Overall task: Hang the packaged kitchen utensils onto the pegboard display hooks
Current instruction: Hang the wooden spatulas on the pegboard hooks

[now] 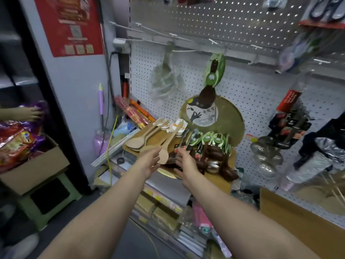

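Both hands are spread, holding nothing: left hand (150, 161) beside a wooden spatula (169, 144), right hand (185, 162) near dark spoons (214, 156). One spoon pack (214, 71) hangs on the pegboard (242, 90).

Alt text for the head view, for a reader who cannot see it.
Two open hands, left hand and right hand, reach toward wooden spoons piled below a pegboard, where one dark spoon already hangs.

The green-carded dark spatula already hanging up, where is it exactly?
It hangs alone from a hook on the pegboard, centre-right of the head view, above the round board, right of the hanging clear-bagged utensils.
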`<state>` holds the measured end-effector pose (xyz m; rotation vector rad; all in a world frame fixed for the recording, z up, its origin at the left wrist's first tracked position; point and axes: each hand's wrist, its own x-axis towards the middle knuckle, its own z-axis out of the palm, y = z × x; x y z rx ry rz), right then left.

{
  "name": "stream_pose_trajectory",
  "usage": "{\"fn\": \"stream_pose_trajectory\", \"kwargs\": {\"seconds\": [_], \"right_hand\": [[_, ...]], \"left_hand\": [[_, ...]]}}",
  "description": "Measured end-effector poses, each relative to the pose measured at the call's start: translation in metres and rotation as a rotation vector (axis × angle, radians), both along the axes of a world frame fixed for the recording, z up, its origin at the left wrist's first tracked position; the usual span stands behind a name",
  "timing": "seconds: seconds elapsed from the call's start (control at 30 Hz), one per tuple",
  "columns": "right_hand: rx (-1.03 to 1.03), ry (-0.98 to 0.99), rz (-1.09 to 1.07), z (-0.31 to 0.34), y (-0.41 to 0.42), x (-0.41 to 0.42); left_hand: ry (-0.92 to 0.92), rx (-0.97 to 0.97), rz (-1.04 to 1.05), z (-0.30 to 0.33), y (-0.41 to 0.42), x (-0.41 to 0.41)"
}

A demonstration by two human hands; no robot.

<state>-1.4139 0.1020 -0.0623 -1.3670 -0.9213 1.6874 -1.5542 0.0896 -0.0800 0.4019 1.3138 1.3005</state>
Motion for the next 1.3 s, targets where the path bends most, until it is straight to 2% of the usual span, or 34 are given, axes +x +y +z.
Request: {"fn": "stream_pose_trajectory", "kwargs": {"seconds": [0.2, 0.4, 0.67, 0.93, 1.17, 1.3], "right_hand": [[-0.005, 0.024, 0.058, -0.010, 0.075, -0.067], [-0.059, 0.020, 0.138, -0.020, 0.142, -0.119], [-0.165, 0.012, 0.122, -0.051, 0.196, -0.159], [-0.241, 0.013, -0.074, -0.065, 0.246, -0.192], [-0.301, 0.028, -0.159, -0.085, 0.272, -0.221], [-0.343, 0.017, -0.213, -0.089, 0.276, -0.234]], "left_hand": [[-0.002, 0.013, 0.106, -0.004, 0.057, -0.066], [0.045, -0.062, 0.155, 0.002, 0.114, -0.117], [0.114, -0.152, 0.115, -0.025, 0.184, -0.159], [0.158, -0.227, -0.115, -0.051, 0.280, -0.194], [0.166, -0.309, -0.360, -0.079, 0.346, -0.209], [0.179, -0.298, -0.404, -0.103, 0.374, -0.207]]}}
